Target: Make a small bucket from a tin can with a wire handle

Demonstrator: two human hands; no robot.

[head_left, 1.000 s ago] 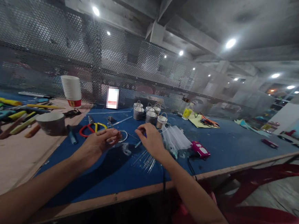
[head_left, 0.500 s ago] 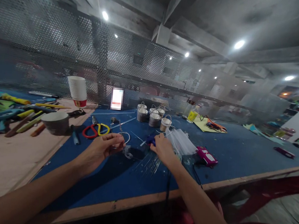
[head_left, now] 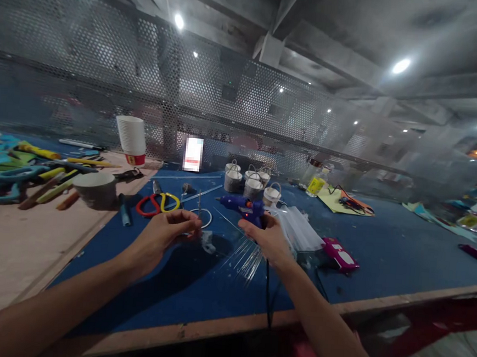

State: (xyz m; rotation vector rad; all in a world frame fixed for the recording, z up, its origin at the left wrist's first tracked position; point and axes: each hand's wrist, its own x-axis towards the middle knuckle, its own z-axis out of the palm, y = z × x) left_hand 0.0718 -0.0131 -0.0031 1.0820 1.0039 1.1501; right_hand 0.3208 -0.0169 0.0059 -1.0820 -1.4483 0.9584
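My right hand [head_left: 273,239] is wrapped round the handle of a blue hot glue gun [head_left: 238,204]. Its nozzle points left and a small red light shows on it. The fingers of my left hand [head_left: 166,230] are pinched on a thin upright piece [head_left: 199,200], too small to name surely. Just behind those fingertips lies a pale ring [head_left: 207,218]. A clear whitish lump [head_left: 207,242] is close by on the blue tabletop. Several thin clear strands [head_left: 246,259] lie below the glue gun.
Scissors [head_left: 158,203] with red and yellow handles lie left. Small handled buckets [head_left: 253,186] stand at the back, near a stack of paper cups [head_left: 132,137]. A grey bowl [head_left: 95,189], clear plastic bags [head_left: 300,230] and a magenta box [head_left: 340,254] flank my hands.
My right hand has raised the glue gun, and its body and nozzle now show clearly pointing left. My left hand keeps its pinch. The view has shifted slightly.
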